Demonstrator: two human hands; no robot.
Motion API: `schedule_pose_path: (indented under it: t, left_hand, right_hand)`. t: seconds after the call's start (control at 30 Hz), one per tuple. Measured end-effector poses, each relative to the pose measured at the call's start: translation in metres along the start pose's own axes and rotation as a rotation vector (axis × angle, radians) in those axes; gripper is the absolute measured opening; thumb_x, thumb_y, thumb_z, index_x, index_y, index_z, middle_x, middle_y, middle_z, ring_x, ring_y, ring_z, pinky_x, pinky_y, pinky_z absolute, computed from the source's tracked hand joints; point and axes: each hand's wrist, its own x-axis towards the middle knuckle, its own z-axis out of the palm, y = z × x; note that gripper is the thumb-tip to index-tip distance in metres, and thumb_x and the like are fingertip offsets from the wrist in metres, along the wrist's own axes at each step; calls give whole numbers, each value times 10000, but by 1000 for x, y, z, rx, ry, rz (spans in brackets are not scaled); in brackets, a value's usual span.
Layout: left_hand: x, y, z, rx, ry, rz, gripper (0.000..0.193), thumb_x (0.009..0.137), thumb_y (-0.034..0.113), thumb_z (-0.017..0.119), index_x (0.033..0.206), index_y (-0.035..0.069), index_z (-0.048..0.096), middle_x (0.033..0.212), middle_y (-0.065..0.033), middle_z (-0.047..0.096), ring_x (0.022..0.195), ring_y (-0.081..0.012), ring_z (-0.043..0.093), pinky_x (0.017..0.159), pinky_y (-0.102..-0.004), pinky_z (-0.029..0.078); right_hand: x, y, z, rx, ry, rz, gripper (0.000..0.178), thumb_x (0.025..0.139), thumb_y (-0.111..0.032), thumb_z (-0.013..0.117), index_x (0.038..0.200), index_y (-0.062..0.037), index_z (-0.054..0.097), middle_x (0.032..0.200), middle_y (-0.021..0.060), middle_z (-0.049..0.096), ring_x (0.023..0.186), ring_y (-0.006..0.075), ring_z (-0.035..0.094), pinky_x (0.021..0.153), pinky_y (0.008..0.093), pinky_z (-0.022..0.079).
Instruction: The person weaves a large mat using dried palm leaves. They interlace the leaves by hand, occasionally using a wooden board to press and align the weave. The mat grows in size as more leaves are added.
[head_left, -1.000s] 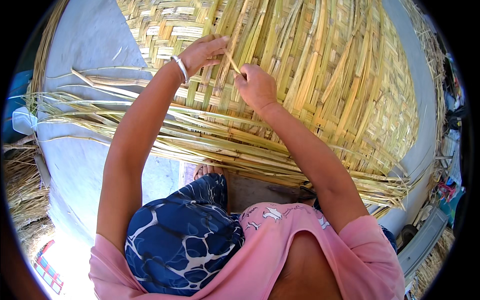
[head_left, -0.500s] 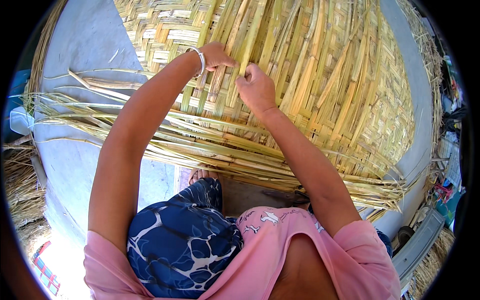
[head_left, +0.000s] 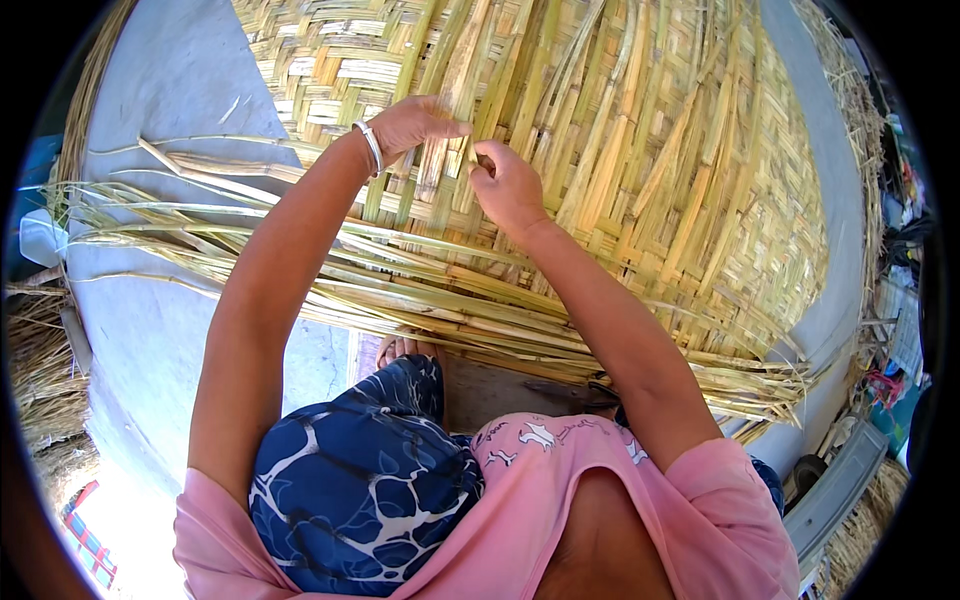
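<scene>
On the woven mat [head_left: 785, 235], my right hand [head_left: 510, 187] pinches a pale strip [head_left: 486, 118]; my left hand [head_left: 412, 124], thumb extended, adjoins it, its hold indeterminable. Step, as judged: strip-by-strip working. Next move calls for separating this strip from its neighbours.

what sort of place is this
Probably an informal craft workspace, perhaps at a home or yard. A large woven mat is spread on a smooth grey floor, long loose strips lie along its near edge, and dry, straw-like stalks are heaped at the left.
</scene>
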Motion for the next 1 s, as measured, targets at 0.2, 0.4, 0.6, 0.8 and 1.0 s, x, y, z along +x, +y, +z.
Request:
schedule_pose_path:
  t: [0.2, 0.4, 0.6, 0.8, 1.0]
  left_hand:
    - [3, 2, 13, 239, 248, -47, 309, 754, 209, 737, 963, 8, 629, 867, -70, 648, 793, -135, 587, 718, -307, 463]
    - [22, -11, 22, 630, 396, 46, 285, 767, 259, 695, 852, -6, 630, 676, -64, 595, 586, -140, 539, 549, -312, 454]
    - [38, -14, 3, 310, 186, -204, 318, 794, 294, 678, 867, -9, 616, 700, -66, 614, 487, -127, 530, 417, -265, 416]
    - [13, 12, 23, -130, 118, -245, 300, 835, 271, 655, 953, 5, 582, 702, -38, 605, 487, -113, 542, 423, -237, 460]
    - [12, -2, 6, -80, 14, -187, 330, 808, 194, 692, 1036, 3, 550, 947, -66, 630, 795, -89, 596, 664, -231, 502]
  right_hand:
    - [-4, -9, -1, 102, 82, 180, 190, 766, -165, 579, 918, -51, 564, 751, 110, 625, 695, 267, 607, 666, 365, 477]
    - [-9, -11, -4, 159, 113, 203, 183, 748, -161, 591, 890, -49, 564, 724, 95, 619, 654, 240, 596, 632, 348, 480]
    - [-11, -12, -5, 253, 101, 221, 174, 745, -142, 587, 888, -44, 570, 710, 78, 616, 641, 203, 588, 621, 326, 477]
    - [-11, -12, -7, 296, 90, 233, 160, 742, -135, 585, 873, -44, 570, 699, 75, 611, 633, 198, 584, 615, 321, 473]
    - [-9, -10, -4, 262, 99, 221, 155, 737, -137, 584, 862, -46, 567, 686, 78, 608, 625, 208, 581, 612, 327, 471]
